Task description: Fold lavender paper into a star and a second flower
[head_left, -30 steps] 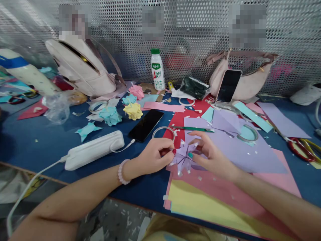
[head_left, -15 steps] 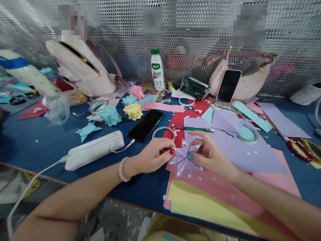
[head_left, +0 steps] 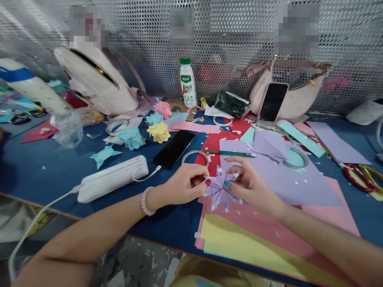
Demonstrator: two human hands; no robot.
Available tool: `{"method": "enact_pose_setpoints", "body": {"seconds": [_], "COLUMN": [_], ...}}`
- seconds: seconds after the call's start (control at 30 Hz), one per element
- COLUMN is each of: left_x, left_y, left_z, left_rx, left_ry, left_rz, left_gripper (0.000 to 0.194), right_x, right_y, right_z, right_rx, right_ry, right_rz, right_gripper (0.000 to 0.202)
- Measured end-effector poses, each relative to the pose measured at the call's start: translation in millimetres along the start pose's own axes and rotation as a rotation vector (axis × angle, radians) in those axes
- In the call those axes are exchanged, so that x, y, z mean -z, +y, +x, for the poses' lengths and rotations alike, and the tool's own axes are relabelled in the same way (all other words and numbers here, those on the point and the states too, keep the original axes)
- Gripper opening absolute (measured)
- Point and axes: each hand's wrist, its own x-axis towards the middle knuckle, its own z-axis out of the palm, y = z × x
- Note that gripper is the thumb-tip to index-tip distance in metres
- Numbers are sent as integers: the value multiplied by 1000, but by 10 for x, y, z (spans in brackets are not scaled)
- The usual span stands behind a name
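Paper star (head_left: pixel 222 192) before the bottle (head_left: pixel 188 85) — phone (head_left: pixel 174 149) left, scissors (head_left: pixel 354 182) far right

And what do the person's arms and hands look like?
No sleeves show on the left arm or right arm. The left hand has a red thumbnail and a pale pink beaded bracelet at its wrist. The right hand has a teal-green thumbnail.
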Motion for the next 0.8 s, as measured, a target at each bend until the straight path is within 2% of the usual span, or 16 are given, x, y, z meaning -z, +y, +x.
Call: {"method": "enact_pose_setpoints", "body": {"seconds": [0.2, 0.4, 0.8], "left_x": [-27, -27, -22], "left_y": [-21, 12, 60], "left_z": [8, -14, 10], "left_rx": [26, -21, 166], "left_ry": [-10, 5, -60], "left_rz": [-9, 5, -105], "left_gripper": [7, 6, 4], "right_x": [-6, -12, -8], "right_y": [-11, -20, -21], "right_z": [-5, -11, -30], "right_rx": [16, 25, 49], "right_ry": [21, 2, 96], "right_rz": [-5, -24, -16], "right_gripper": [47, 48, 45]}}
